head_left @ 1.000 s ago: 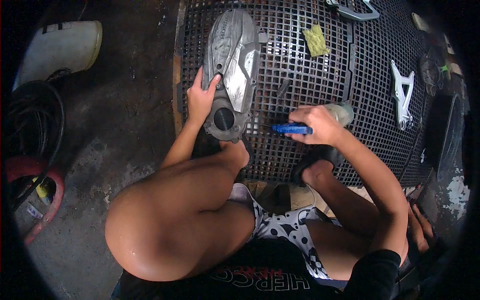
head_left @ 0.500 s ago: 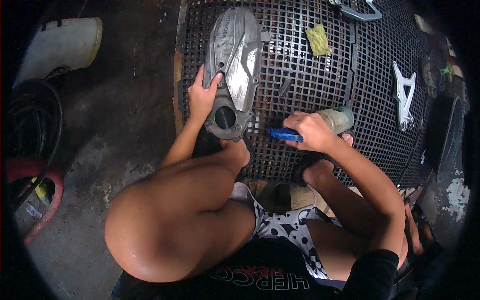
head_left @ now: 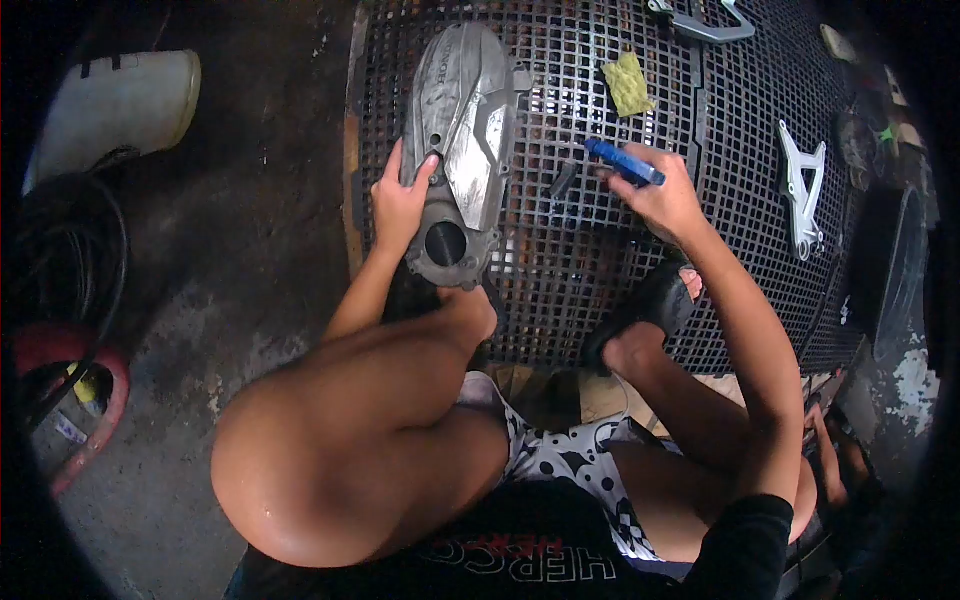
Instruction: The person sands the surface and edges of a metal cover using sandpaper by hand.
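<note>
My left hand grips the edge of a grey metal engine cover, its thumb over the near side and its fingers around the left edge. Long and ribbed, the cover has a round opening at its lower end and raised lettering near the top. My right hand is closed around a slim blue tool, held to the right of the cover and apart from it. The tool's working end cannot be made out. Between the hand and the cover lies a small dark rectangular piece.
A black grid mat lies under the parts. On it are a yellow sponge, a silver bracket and another metal bracket. To the left are a white plastic container, a black hose and a red hose.
My right hand has moved up and away from me with the blue tool, now tilted. The glass jar beside that hand no longer shows. My left hand still grips the cover.
</note>
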The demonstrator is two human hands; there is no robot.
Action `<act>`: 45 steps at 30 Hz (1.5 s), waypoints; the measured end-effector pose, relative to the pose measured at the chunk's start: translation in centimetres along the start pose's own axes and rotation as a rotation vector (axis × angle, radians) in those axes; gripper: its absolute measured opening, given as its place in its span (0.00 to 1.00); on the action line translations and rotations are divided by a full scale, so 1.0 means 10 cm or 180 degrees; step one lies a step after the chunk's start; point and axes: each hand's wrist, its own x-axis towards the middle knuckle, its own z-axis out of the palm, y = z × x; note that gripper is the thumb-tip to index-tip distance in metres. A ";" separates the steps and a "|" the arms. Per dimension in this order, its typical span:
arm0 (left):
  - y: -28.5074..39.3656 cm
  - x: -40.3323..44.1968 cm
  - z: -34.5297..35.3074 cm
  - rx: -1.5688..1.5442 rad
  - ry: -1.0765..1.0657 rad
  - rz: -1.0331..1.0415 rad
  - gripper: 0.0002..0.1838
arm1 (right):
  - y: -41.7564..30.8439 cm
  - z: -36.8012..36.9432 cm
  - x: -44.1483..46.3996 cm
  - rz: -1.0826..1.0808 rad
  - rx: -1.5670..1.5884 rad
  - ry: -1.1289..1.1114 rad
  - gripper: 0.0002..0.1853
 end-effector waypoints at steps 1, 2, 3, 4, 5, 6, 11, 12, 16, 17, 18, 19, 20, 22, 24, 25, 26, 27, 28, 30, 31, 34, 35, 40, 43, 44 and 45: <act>0.00 0.00 -0.01 -0.0027 0.0004 0.0005 0.34 | 0.03 -0.02 0.03 -0.0055 0.0090 0.0178 0.21; 0.01 0.00 -0.01 -0.0022 0.0000 0.0005 0.34 | 0.07 -0.01 0.06 -0.0012 0.0154 0.0300 0.20; 0.01 0.00 -0.01 -0.0039 0.0005 0.0012 0.35 | 0.10 -0.03 0.09 -0.0006 0.0159 0.0302 0.20; 0.02 0.00 -0.01 -0.0060 0.0008 0.0020 0.35 | 0.13 -0.04 0.12 0.0061 0.0187 0.0375 0.20; 0.03 -0.01 -0.01 -0.0063 -0.0001 0.0023 0.35 | 0.16 -0.05 0.13 0.0129 0.0211 0.0448 0.20; 0.05 -0.01 -0.02 0.0048 -0.0004 -0.0009 0.35 | 0.16 -0.06 0.13 0.0128 0.0204 0.0454 0.20; 0.09 -0.01 -0.04 0.0003 -0.0024 -0.0100 0.36 | 0.26 -0.08 0.17 -0.0033 0.0177 0.0626 0.24; 0.07 0.00 -0.03 0.0029 -0.0024 -0.0111 0.36 | 0.27 -0.07 0.17 -0.0004 0.0159 0.0619 0.25; -0.02 0.01 -0.01 -0.0016 -0.0027 -0.0005 0.36 | 0.28 -0.06 0.18 -0.0194 0.0033 0.0745 0.25; -0.04 0.01 0.00 -0.0016 -0.0025 -0.0005 0.36 | 0.28 -0.08 0.18 -0.0196 0.0032 0.0744 0.25; -0.04 0.01 0.00 0.0022 -0.0033 -0.0040 0.36 | 0.28 -0.10 0.19 -0.0200 0.0070 0.0932 0.25; -0.04 0.02 0.00 0.0059 -0.0037 -0.0074 0.36 | 0.28 -0.14 0.20 -0.0207 0.0108 0.1120 0.25; -0.04 0.02 -0.01 0.0058 -0.0029 -0.0079 0.36 | 0.29 -0.19 0.22 -0.0108 0.0168 0.1194 0.24; 0.02 0.00 -0.02 -0.0048 -0.0020 -0.0035 0.36 | 0.30 -0.33 0.25 0.0019 0.0512 0.1034 0.24; 0.02 -0.02 -0.02 -0.0006 -0.0029 -0.0034 0.36 | 0.20 -0.42 0.28 -0.0077 0.0520 0.0716 0.24; 0.03 0.00 -0.02 0.0041 -0.0031 -0.0021 0.36 | 0.08 -0.41 0.29 -0.0213 0.0477 0.0564 0.24; 0.02 0.00 -0.02 0.0038 -0.0043 -0.0002 0.36 | 0.15 -0.30 0.32 -0.0426 0.0516 0.0568 0.23; 0.03 0.00 -0.02 0.0053 -0.0022 0.0034 0.36 | 0.04 -0.32 0.33 -0.0353 0.0335 0.0224 0.23; 0.02 0.01 -0.02 0.0071 0.0007 0.0074 0.36 | 0.02 -0.29 0.38 -0.0376 0.0074 0.0176 0.24; 0.02 0.02 -0.02 0.0014 -0.0011 0.0039 0.37 | 0.06 -0.20 0.44 -0.0360 -0.0147 0.0264 0.24; 0.02 0.00 -0.02 -0.0037 -0.0035 -0.0036 0.37 | 0.09 -0.20 0.45 -0.0376 -0.0124 0.0255 0.24; 0.01 0.00 -0.02 0.0138 0.0030 0.0014 0.36 | 0.04 -0.25 0.48 -0.0176 -0.0142 0.0473 0.19; 0.03 -0.01 -0.02 0.0160 0.0056 0.0106 0.36 | 0.09 -0.24 0.50 -0.0365 -0.0109 0.0568 0.19; -0.01 0.00 -0.01 -0.0057 -0.0027 -0.0051 0.35 | 0.18 -0.29 0.46 -0.0322 0.0137 0.0635 0.19; 0.00 0.00 0.00 -0.0137 -0.0007 -0.0040 0.35 | 0.18 -0.32 0.39 -0.0246 -0.0057 0.0231 0.18; 0.00 0.00 -0.01 -0.0109 -0.0011 -0.0042 0.36 | 0.17 -0.35 0.37 -0.0225 -0.0237 -0.0018 0.19; -0.01 0.00 0.00 -0.0084 -0.0011 -0.0042 0.36 | 0.18 -0.33 0.32 -0.0225 -0.0237 -0.0031 0.19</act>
